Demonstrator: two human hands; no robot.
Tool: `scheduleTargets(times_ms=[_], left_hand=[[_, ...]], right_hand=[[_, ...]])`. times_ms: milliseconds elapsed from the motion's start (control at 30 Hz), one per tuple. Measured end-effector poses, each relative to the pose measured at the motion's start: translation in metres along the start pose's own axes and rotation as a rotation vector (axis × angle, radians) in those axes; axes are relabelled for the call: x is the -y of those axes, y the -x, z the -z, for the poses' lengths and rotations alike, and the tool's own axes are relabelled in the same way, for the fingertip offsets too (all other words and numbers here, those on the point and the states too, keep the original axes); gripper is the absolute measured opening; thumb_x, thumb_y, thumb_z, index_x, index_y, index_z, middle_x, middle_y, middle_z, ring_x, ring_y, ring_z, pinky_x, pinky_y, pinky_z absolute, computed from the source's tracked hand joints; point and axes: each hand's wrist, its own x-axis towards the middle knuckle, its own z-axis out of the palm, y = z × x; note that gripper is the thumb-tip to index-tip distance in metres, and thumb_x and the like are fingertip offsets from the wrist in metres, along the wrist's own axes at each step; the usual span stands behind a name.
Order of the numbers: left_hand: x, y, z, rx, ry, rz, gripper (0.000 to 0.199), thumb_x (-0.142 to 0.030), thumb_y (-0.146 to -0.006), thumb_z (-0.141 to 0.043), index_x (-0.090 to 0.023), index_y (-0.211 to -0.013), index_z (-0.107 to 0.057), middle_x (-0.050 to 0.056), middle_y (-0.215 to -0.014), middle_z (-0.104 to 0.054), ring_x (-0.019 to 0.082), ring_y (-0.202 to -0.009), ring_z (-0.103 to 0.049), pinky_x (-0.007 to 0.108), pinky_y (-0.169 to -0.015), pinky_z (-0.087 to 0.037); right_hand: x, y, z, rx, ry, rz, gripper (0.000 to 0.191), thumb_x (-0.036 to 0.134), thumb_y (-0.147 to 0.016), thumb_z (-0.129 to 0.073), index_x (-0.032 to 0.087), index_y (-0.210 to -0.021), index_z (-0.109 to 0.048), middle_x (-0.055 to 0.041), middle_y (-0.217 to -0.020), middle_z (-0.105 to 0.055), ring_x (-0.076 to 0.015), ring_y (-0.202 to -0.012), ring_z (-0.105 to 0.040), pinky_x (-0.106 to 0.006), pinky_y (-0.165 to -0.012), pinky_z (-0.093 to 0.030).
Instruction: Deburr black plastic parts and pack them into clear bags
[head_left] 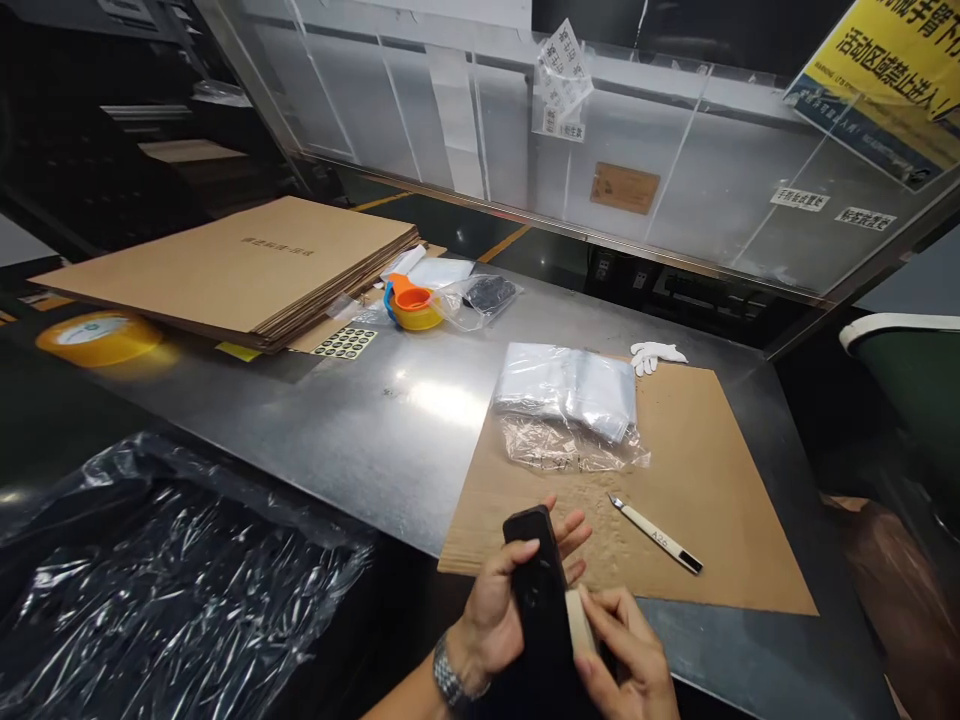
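Observation:
A dark, phone-like object [538, 575] lies in my left hand [491, 610], with the thumb over its face and the other fingertips showing past its far side. My right hand [628, 650] pinches a small beige block [580, 625] against the right edge of the dark object. Beyond my hands, a craft knife [656, 535] with a beige handle rests on a cardboard sheet [720, 480]. Clear plastic bags [566, 390] lie on the sheet's far left part.
On the metal table [360, 420] are stacked cardboard [225, 260], a tape dispenser [414, 303], a sticker sheet [345, 343] and a white glove [656, 355]. A tape roll [97, 338] sits far left. Black plastic [172, 590] fills the lower left.

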Motion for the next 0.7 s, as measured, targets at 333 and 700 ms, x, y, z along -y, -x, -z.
scheduleTargets(times_ms=[333,700], left_hand=[[0.014,0.009,0.006,-0.18,-0.172,0.2,0.055,-0.059,-0.083,-0.039,-0.017,-0.114,-0.056,0.007,-0.078,-0.067,0.019,-0.063,-0.064,0.041,-0.067,-0.053],[0.026,0.025,0.002,-0.076,-0.377,0.25,0.086,-0.077,-0.074,-0.013,-0.022,-0.135,-0.038,0.002,-0.056,-0.062,0.014,-0.034,-0.053,0.025,-0.036,-0.043]], right_hand=[[0.011,0.002,0.038,-0.084,0.356,0.049,0.039,0.019,-0.082,-0.058,0.018,-0.121,-0.053,-0.0104,-0.103,-0.057,-0.0202,-0.09,-0.058,-0.029,-0.074,-0.052],[0.032,-0.035,0.026,0.056,0.431,0.259,0.051,0.006,-0.084,-0.049,0.017,-0.133,-0.042,-0.0126,-0.104,-0.05,-0.0206,-0.091,-0.049,-0.036,-0.073,-0.048]])
